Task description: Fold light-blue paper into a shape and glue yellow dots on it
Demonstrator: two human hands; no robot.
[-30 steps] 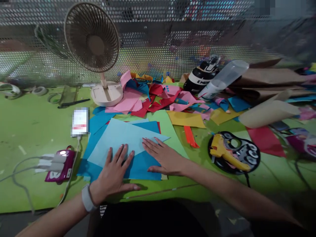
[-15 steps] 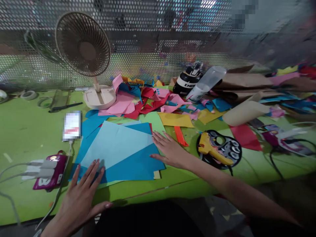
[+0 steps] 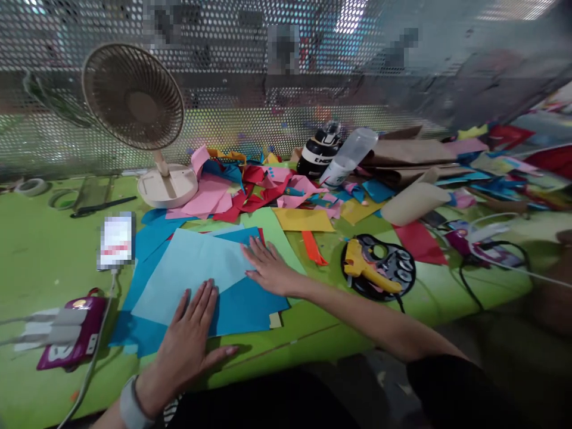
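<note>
A light blue sheet of paper (image 3: 192, 262) lies slanted on top of darker blue paper (image 3: 243, 307), with a light green sheet (image 3: 281, 238) partly under the pile. My left hand (image 3: 190, 333) rests flat on the lower edge of the papers, fingers stretched out and thumb apart. My right hand (image 3: 270, 268) lies flat over the right end of the light blue sheet, its fingers extended and partly hiding that end. Neither hand grips anything. To the right, a yellow hot glue gun (image 3: 370, 268) lies on a black, palette-shaped tray (image 3: 409, 280).
Behind the papers stand a beige fan (image 3: 167, 185), colourful paper scraps (image 3: 263, 190), a black bottle (image 3: 317, 152) and a clear bottle (image 3: 351, 158). At left are a phone (image 3: 116, 241) and a purple power strip (image 3: 84, 325) with cables. A paper roll (image 3: 415, 199) lies at right.
The view has shifted a little to the right. My left hand has slid right and further onto the papers; my right hand has moved left over the light blue sheet.
</note>
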